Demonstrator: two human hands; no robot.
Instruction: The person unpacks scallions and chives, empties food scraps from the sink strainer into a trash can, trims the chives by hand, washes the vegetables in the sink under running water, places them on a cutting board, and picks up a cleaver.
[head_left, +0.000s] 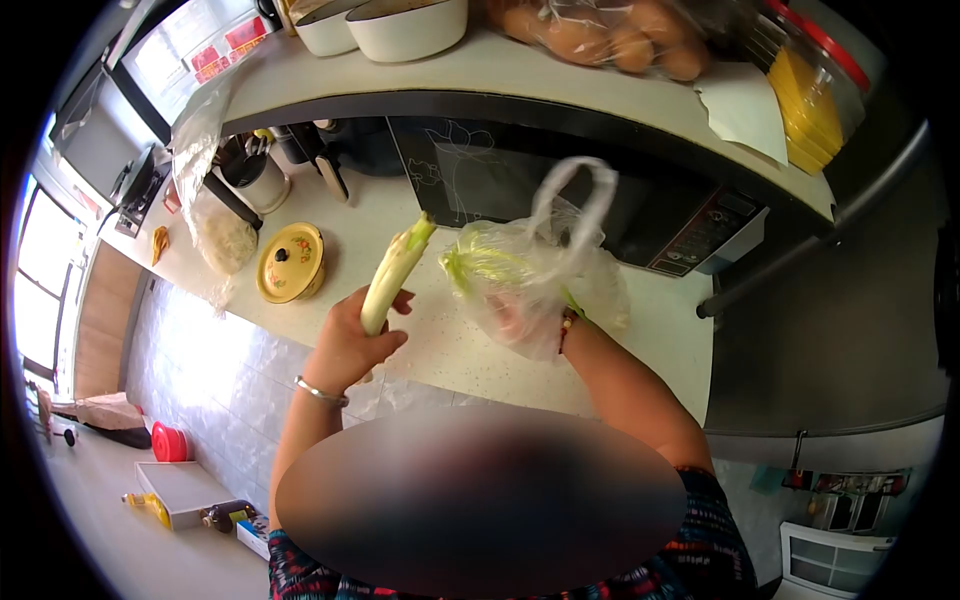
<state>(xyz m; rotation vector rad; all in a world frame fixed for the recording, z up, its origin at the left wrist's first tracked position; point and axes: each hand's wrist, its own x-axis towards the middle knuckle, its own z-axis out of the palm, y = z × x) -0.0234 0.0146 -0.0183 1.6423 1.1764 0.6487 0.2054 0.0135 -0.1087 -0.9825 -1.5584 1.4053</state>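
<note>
My left hand [362, 335] is wrapped round the lower end of a pale green vegetable stalk [398, 272], thick and cut off at its top, held tilted above the counter. My right hand [515, 318] is inside a clear plastic bag [550, 275]; it shows only as a blurred shape through the film, so its fingers are hard to make out. Yellow-green leaves [480, 258] show at the left side of the bag. One white loop handle [590, 190] of the bag stands up in front of the microwave.
A yellow lidded pot [290, 263] sits left on the counter [450, 350], near a utensil holder [255, 180]. Behind is a black microwave [500, 170] under a shelf [420, 75] with white bowls [408, 28] and bagged round brown items [610, 40]. A dark grey fridge [830, 300] stands right.
</note>
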